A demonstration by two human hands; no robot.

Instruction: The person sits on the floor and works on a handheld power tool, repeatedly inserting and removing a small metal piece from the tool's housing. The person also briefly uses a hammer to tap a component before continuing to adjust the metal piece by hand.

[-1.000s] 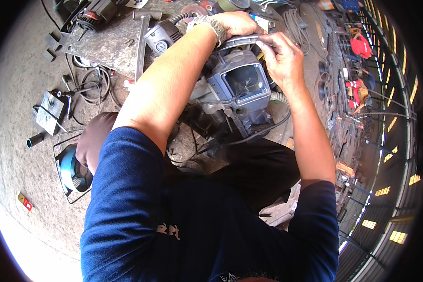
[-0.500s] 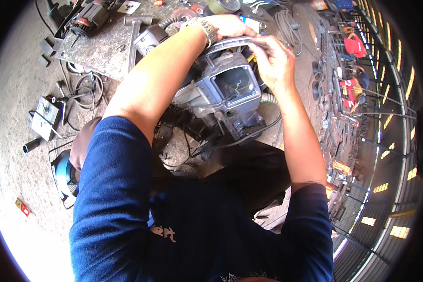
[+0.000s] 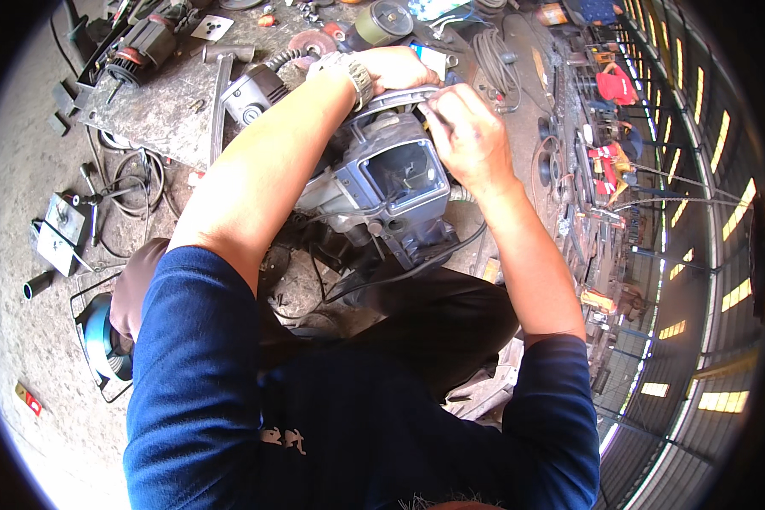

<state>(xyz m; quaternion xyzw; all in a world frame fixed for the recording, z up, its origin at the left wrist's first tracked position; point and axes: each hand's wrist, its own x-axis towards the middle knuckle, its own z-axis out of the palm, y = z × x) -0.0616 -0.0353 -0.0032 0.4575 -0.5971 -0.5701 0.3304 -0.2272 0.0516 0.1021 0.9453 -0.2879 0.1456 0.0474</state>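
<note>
Two bare hands are held at the far side of a grey casing (image 3: pixel 425 212), mid-scene, its square opening facing up. A grey curved bar (image 3: pixel 399 99) along the casing's far edge is touched by both. Left hand (image 3: pixel 399 70): laid over the bar's far side, fingertips partly hidden, so how firmly it is gripped cannot be told. Right hand (image 3: pixel 472 136): fingers bent, thumb and fingers closed on the bar's right end. A watch (image 3: pixel 360 81) is worn on the left wrist. The casing's near side is crossed by a black cable (image 3: pixel 410 274). Left of the left forearm, a flat metal plate (image 3: pixel 166 115) is seen; at far left, a grey motor (image 3: pixel 144 42). Farther off, a green round canister (image 3: pixel 381 23) is placed, with coiled cable (image 3: pixel 490 61) to its right.
</note>
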